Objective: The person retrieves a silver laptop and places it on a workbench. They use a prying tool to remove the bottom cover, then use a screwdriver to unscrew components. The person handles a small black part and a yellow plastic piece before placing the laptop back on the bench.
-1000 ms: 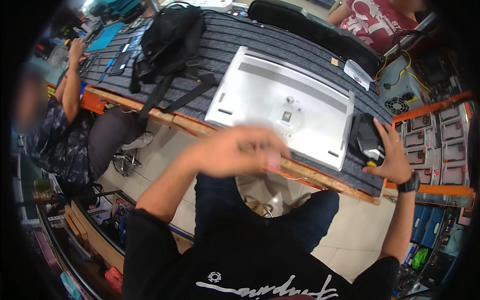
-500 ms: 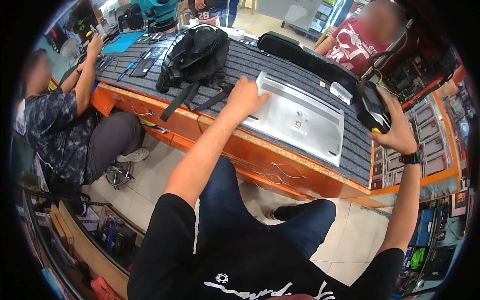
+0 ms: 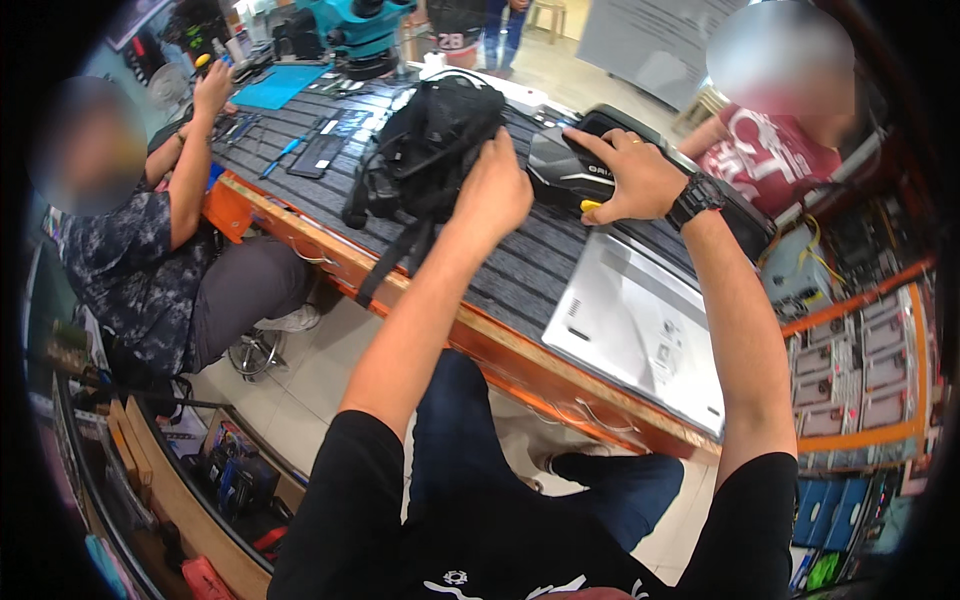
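Fingers of my left hand (image 3: 495, 185) are closed on the right side of a black backpack (image 3: 405, 150) lying on the ribbed grey mat. Just to its right, my right hand (image 3: 635, 175) grips a black-and-grey hard case (image 3: 565, 165) with a yellow piece at its lower edge, thumb and fingers wrapped over it. A silver laptop (image 3: 625, 320) lies bottom-up at the front right of the bench, below the case and partly behind my right forearm.
A co-worker (image 3: 130, 280) sits at left, hands raised; another person (image 3: 760, 160) is across the bench. Tools, phone parts (image 3: 315, 150), a blue mat (image 3: 280, 85) and a teal microscope (image 3: 360, 35) occupy the back left. A display case (image 3: 855, 370) adjoins at right.
My right hand has carried the case leftward, from beside the laptop to beside the backpack. My left hand has moved from the laptop to the backpack. The view has shifted.
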The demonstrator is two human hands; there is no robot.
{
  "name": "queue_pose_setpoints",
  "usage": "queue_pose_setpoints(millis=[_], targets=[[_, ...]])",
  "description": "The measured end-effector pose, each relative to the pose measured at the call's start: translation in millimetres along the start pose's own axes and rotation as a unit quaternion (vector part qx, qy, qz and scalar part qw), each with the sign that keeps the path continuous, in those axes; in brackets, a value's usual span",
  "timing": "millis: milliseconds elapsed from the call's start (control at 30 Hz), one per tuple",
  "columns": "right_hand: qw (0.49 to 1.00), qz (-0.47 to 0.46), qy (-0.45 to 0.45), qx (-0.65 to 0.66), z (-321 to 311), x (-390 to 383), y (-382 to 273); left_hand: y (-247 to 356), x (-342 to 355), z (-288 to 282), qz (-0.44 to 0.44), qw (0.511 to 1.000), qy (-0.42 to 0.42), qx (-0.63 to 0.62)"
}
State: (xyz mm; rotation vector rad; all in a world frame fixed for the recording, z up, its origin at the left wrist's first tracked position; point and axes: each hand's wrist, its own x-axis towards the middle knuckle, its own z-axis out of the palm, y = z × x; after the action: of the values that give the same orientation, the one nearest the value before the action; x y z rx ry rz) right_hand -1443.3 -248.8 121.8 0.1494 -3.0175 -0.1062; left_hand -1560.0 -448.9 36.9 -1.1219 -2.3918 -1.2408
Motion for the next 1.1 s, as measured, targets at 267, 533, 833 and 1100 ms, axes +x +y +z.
queue_pose_setpoints(millis=[267, 533, 833, 1100], targets=[[0.984, -0.160, -0.001, 0.073, 45, 66, -6, -29, -9, -45, 0.049, 0.993, -0.097, 0.041], [0.987, -0.148, 0.027, 0.048, 44, 40, -13, -44, 12, -25, 0.115, 0.959, -0.243, 0.091], [0.996, -0.035, 0.085, 0.006, 61, -36, -46, -46, 13, -18, 0.120, 0.970, -0.202, 0.060], [0.995, -0.010, 0.083, 0.059, 68, -45, -55, -37, 10, -23, 0.089, 0.971, -0.209, 0.079]])
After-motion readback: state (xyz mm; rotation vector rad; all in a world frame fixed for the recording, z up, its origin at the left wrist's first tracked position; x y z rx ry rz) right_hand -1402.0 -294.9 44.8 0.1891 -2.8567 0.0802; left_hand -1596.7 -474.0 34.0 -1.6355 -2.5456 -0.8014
